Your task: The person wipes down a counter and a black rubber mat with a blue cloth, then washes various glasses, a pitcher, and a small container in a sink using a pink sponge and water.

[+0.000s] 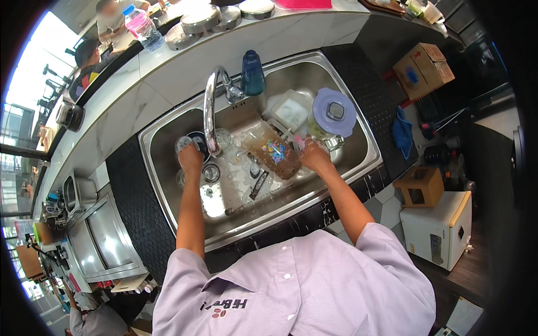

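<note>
My left hand (191, 157) is at the left side of a stainless steel sink (235, 227), on or around a clear glass beside a dark round cup; its fingertips are partly hidden. Over the right part of the sink my right hand (314, 153) is closed around something pink and soapy, perhaps a sponge, with a clear item by the fingers. Just left of it a flower-printed jug (275, 153) lies tilted, with brownish liquid inside. Behind are a square tub with suds (290, 111) and a container under a purple lid (335, 111). The chrome faucet (210, 105) arches over the sink.
A blue bottle (253, 73) stands behind the sink by the faucet. Black textured mats (134, 201) flank the basin. Round metal tins (201, 19) and a plastic water bottle (143, 27) stand on the raised ledge. Other people sit beyond it; another person is at lower left.
</note>
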`<state>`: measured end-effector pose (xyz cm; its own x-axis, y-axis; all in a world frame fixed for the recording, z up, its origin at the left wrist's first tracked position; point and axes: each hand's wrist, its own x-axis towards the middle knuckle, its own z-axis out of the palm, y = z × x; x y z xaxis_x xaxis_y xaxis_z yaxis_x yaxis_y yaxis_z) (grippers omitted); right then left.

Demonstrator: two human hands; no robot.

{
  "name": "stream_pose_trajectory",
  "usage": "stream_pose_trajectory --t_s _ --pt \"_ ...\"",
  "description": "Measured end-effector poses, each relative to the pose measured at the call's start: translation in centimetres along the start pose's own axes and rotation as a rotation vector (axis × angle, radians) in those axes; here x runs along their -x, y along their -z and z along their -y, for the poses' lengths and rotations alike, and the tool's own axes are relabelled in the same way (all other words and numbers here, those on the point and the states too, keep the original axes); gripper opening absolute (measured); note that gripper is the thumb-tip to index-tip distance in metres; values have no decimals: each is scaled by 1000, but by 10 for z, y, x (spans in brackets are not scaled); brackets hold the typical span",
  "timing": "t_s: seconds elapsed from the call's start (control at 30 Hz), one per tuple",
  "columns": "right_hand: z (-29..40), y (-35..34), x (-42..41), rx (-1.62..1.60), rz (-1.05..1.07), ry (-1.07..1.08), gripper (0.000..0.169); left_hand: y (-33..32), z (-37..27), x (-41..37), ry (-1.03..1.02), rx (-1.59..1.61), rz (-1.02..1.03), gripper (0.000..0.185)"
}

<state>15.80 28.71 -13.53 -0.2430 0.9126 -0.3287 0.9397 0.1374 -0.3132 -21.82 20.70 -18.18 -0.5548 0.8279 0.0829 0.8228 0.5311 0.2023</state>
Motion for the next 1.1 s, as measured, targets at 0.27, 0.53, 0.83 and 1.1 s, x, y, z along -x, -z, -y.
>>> stream_pose_trajectory --t_s 0.27,0.53,0.83,1.1 --pt "-54 -40 -35 370 92 155 28 32 -26 24 -169 190 -465 32" --pt "-45 -12 -36 307 270 215 26 -23 -87 120 83 1256 450 9" --pt "-61 -27 -40 227 269 276 46 -94 -206 155 884 1524 1434 60" --pt "-67 -11 -38 113 440 269 36 -91 -245 135 988 1440 1604 59"
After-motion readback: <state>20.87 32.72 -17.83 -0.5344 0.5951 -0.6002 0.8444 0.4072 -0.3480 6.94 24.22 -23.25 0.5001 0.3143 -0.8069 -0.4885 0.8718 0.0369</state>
